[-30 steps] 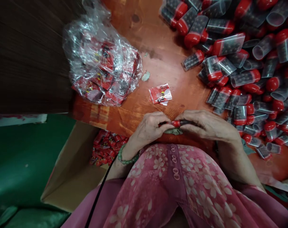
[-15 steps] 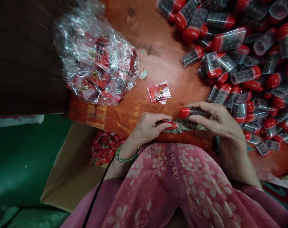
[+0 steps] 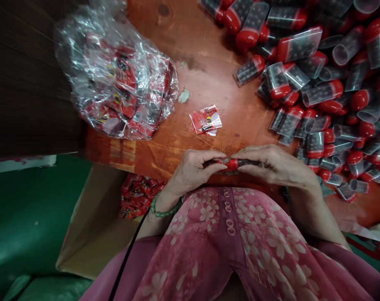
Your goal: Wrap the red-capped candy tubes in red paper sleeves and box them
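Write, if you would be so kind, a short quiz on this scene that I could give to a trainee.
1. True or false: the green bracelet is on the person's left wrist.

2. Multiple choice: what does the right hand hold?
A) the cardboard box
B) a black-and-red piece
C) the black cord

3. Fill in the blank: in the picture, the plastic bag lies to the ____ of the loose red printed pieces.

Key: 1. True. 2. B. 3. Left.

Head view, forward and down, seemingly close above hands.
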Tool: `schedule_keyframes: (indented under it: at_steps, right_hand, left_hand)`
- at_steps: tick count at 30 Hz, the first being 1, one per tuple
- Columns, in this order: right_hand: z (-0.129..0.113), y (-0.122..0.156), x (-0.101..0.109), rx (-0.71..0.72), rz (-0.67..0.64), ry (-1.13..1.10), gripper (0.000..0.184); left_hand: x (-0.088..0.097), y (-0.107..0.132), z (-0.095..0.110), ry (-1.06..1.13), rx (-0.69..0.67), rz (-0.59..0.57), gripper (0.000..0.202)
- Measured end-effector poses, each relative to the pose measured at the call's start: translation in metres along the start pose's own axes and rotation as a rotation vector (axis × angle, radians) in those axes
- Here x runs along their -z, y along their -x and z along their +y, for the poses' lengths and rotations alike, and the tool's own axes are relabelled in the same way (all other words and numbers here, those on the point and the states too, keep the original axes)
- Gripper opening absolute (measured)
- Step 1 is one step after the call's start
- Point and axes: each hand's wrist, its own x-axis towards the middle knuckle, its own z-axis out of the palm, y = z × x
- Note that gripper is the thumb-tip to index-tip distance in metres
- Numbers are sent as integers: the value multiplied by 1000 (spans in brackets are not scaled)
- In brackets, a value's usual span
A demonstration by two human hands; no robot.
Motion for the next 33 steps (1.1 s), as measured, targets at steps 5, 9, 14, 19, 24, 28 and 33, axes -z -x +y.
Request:
schedule_keyframes:
  at_steps: [5,9,14,19,24,28,33]
  right_hand:
    - [2,-7,2,24,-99,56,28]
    - [1,-11,3,9,-50,-14,28]
    - [2,-14,-4,-29,69,-234,27]
    - [2,-14,-12,-135,172,-386,28]
    - [6,-12,-18,-192,316,-459,31]
    - [12,-14,-25,-199,420,-578,36]
    - [12,-20,-35,-173,479,-638,36]
  left_hand:
    - [-1,1,-3,-25,-29,-44,17]
    - [0,-2,-4,-20,-10,-17,16]
    - [5,-10,-4,109,129,18,32]
    - [10,-17,-7,317,293,21,44]
    - [8,-11,-20,603,317,55,72]
    - [-4,-5,-16,852,286,55,79]
    - [-25,-8,-6,935,358,147,46]
